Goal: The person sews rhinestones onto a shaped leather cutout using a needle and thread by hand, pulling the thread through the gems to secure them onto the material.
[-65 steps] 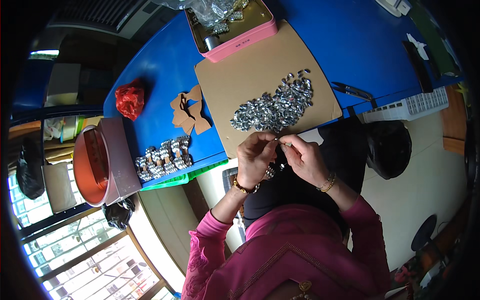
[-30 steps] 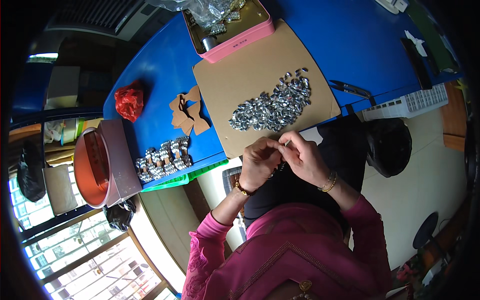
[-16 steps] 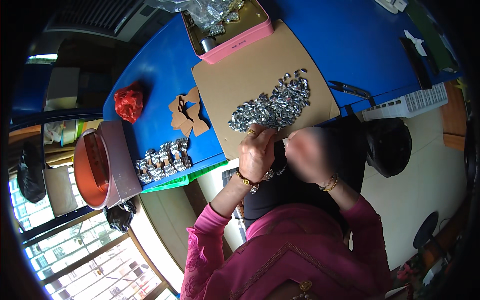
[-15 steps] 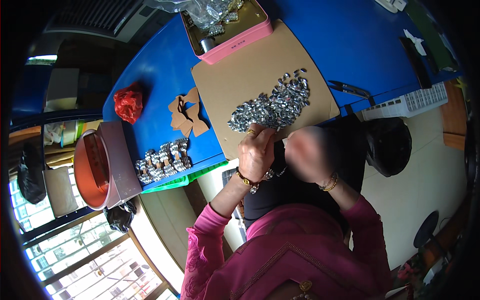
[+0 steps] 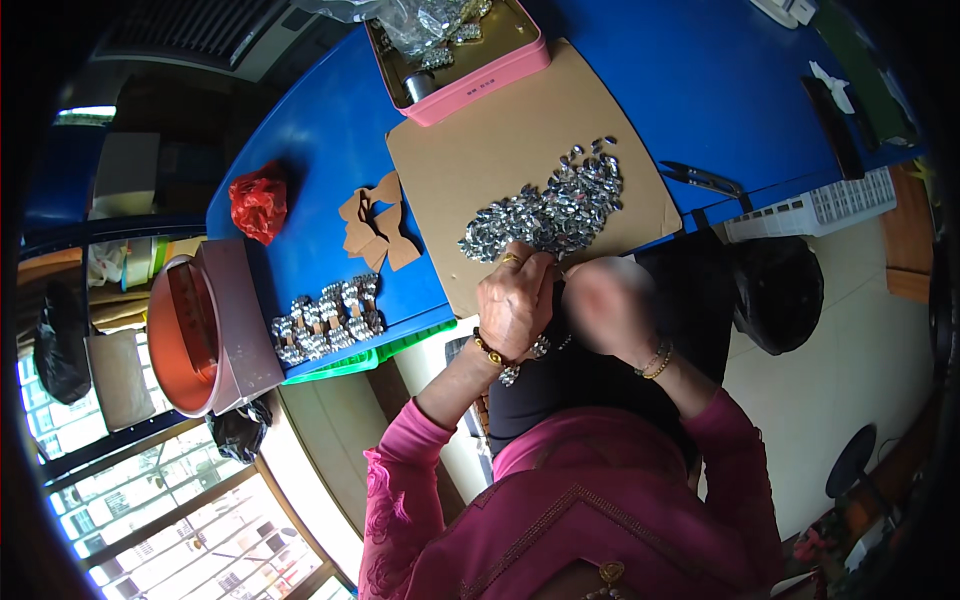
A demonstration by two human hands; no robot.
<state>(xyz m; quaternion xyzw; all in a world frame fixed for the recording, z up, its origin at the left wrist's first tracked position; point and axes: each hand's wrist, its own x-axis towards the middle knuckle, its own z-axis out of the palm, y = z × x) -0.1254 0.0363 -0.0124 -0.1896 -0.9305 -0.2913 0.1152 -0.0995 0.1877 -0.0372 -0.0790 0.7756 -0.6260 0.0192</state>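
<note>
My left hand [image 5: 514,305] is at the near edge of a brown cardboard sheet [image 5: 480,120]. Its fingers are pinched together beside a heap of small shiny silver pieces [image 5: 560,212]. What lies between the fingertips is hidden. Silvery beaded bits [image 5: 540,347] show below this hand, next to its bracelet; I cannot make out whether it holds them. My right hand [image 5: 606,308] is close by on the right, over my lap. It is smeared, so its fingers cannot be read.
A pink-rimmed tin [image 5: 480,84] with plastic bags stands at the cardboard's far edge. Brown card cutouts [image 5: 375,225], rows of silver-studded cards [image 5: 327,318] and a red plastic bag [image 5: 258,203] lie left on the blue table [image 5: 320,130]. Tweezers [image 5: 702,179] lie right.
My left hand has shifted very slightly and its wrist has turned a little. My right hand has moved slightly left, nearer my left hand. The silver heap looks the same.
</note>
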